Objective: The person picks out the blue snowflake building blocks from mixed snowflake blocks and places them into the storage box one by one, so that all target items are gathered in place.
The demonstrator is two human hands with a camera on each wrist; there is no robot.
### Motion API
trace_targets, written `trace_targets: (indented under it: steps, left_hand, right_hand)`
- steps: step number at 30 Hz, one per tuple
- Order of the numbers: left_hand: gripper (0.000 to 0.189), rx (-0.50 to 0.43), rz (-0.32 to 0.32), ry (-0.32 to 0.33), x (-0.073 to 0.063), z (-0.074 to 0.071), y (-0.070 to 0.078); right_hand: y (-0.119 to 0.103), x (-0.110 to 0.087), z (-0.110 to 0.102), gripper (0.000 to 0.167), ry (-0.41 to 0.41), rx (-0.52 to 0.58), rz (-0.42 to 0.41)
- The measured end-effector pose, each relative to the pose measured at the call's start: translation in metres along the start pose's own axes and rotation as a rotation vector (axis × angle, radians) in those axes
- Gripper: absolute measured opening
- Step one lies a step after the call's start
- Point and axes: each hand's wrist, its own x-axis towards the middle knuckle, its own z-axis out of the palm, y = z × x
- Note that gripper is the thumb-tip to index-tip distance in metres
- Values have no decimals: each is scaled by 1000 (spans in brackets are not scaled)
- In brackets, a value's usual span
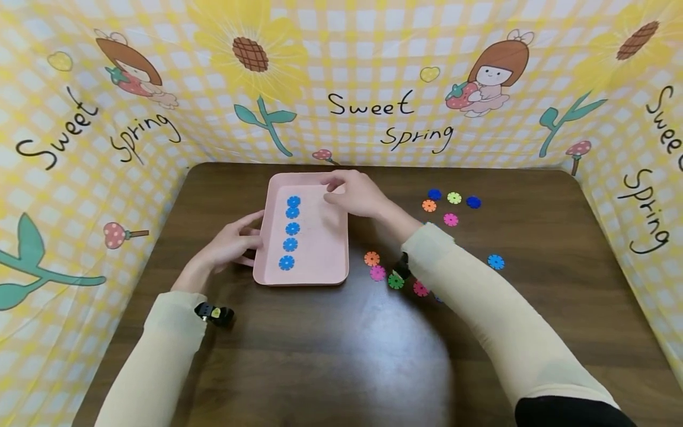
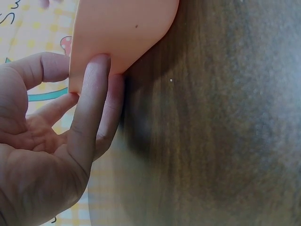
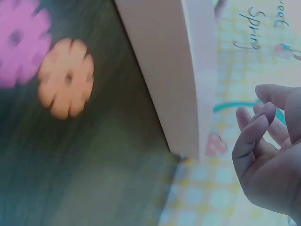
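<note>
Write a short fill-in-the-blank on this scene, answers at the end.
1. Lying in the shallow pink rectangular tray, the round notched blue discs number ____.
2. In the head view, the person's left hand touches the tray on its ____ side.
3. In the head view, the person's right hand is at the tray's ____ right corner, not the near one.
4. In the right wrist view, the round notched magenta disc lies next to a disc coloured ____.

Missing words: five; left; far; orange.

Left hand at centre-left, fingers parted; right hand hovers upper centre, fingers loosely bent, forearm slanting from lower right!
</note>
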Motion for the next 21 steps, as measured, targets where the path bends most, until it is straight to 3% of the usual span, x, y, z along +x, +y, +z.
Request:
trace_targets:
  steps: [8, 21]
  left_hand:
    - [83, 2, -2, 9, 1, -1, -1]
    - [82, 23, -12, 17, 7, 0, -3]
  right_hand:
    - [24, -53, -50, 30, 30, 0, -2]
    - [80, -155, -116, 33, 99, -41, 167]
